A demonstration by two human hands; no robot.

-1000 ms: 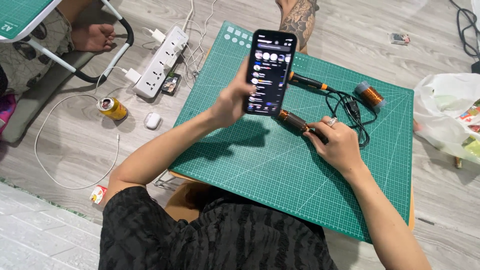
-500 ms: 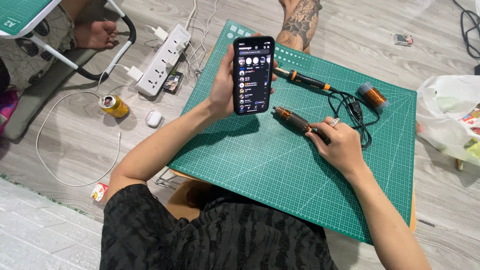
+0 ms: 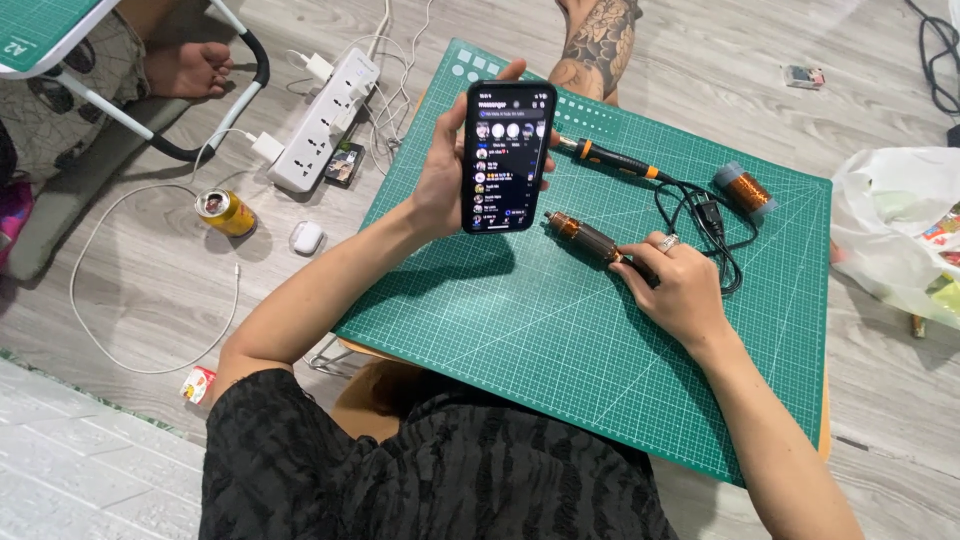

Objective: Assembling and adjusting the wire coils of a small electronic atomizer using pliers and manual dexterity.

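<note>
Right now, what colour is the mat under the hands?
Green with a pale grid, the cutting mat, in the head view.

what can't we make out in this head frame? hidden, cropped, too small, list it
- Phone in the left hand: screen lit, rows too small to tell apart.
- Copper-wound part: its near end is hidden under the right hand.
- Black cable: partly covered by the right hand, path unclear there.
- White plastic bag: cut off by the right edge.
- Green cutting mat: near edge hidden by the person's torso.
</note>
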